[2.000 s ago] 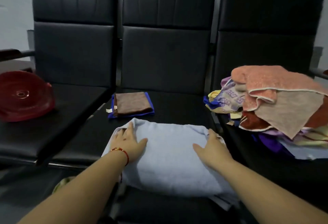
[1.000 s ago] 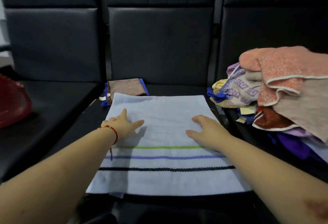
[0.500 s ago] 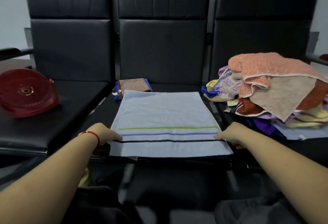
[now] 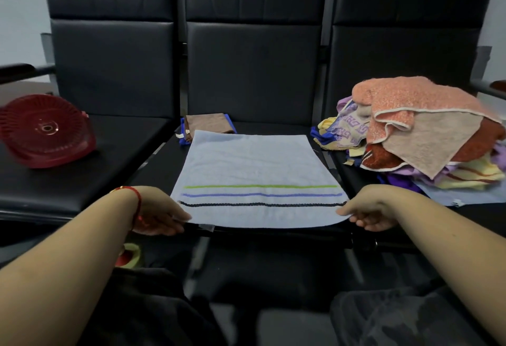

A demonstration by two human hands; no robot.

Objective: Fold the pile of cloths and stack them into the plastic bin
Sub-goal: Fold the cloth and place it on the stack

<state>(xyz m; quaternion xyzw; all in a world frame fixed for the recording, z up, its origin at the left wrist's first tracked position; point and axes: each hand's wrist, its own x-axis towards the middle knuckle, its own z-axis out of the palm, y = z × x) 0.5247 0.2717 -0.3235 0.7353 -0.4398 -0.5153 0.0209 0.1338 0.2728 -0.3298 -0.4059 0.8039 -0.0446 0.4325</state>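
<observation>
A light blue towel (image 4: 254,165) with green, blue and black stripes lies spread flat on the middle black seat. My left hand (image 4: 158,214) pinches its near left corner and my right hand (image 4: 369,210) pinches its near right corner. Behind the towel sits a folded brown and blue cloth (image 4: 208,124). A pile of unfolded cloths (image 4: 421,132), topped by an orange towel, covers the right seat. A red plastic bin (image 4: 45,130) lies tipped on its side on the left seat.
Three black chairs stand side by side with tall backrests (image 4: 254,44). A metal bar (image 4: 273,232) runs along the seats' front edge. My dark-clothed knees fill the bottom of the view. A yellow and red object (image 4: 128,256) lies on the floor at lower left.
The towel went from folded under my palms to spread flat. My hands slid from its middle to its near corners and now pinch them; the near edge is slightly lifted.
</observation>
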